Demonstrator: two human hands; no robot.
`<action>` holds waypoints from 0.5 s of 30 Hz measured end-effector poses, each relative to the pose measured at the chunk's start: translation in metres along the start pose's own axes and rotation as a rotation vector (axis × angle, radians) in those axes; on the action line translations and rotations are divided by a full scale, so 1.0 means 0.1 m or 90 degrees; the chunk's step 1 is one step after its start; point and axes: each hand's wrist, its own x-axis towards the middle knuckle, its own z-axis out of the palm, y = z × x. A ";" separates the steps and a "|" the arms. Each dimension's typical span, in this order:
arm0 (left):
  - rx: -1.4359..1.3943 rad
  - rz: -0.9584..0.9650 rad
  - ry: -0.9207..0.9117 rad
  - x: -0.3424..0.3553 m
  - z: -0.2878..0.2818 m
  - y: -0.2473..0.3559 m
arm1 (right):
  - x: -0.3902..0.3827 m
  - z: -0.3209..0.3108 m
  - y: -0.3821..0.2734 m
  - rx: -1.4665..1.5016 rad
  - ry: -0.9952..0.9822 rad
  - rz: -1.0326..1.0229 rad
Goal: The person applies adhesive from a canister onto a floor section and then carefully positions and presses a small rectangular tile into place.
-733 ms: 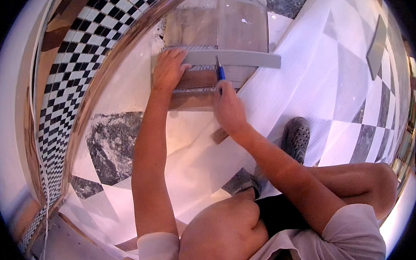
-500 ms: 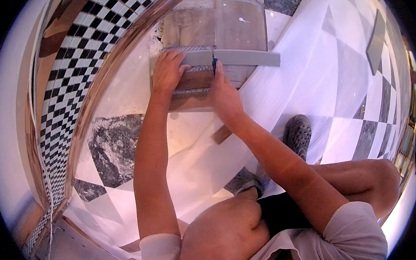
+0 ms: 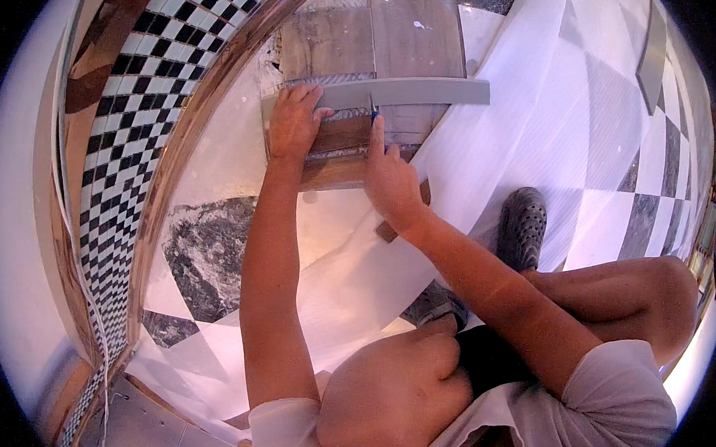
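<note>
A long grey strip (image 3: 430,91) lies crosswise over brown wooden boards (image 3: 416,40) on the floor. My left hand (image 3: 295,127) presses on its left part, fingers laid over it and thumb at its near edge. In my right hand (image 3: 393,173) is a blue-handled knife (image 3: 375,117), mostly hidden by the fingers. My index finger stretches along the handle, and the thin blade meets the strip's near edge around its middle.
Translucent white sheeting (image 3: 535,95) covers checkered flooring on the right. Another grey strip (image 3: 651,57) lies at the far right. A small brown wood piece (image 3: 387,231) sits by my right wrist. A wall with black-and-white mosaic tiles (image 3: 142,87) curves along the left.
My right hand has drawn the knife slightly nearer, from across the strip to its near edge, uncovering the blade. My left hand stays on the strip. The whole view has shifted slightly.
</note>
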 end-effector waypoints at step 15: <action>0.063 0.064 -0.022 -0.05 -0.03 -0.11 | 0.14 -0.32 0.41 0.030 0.229 -0.149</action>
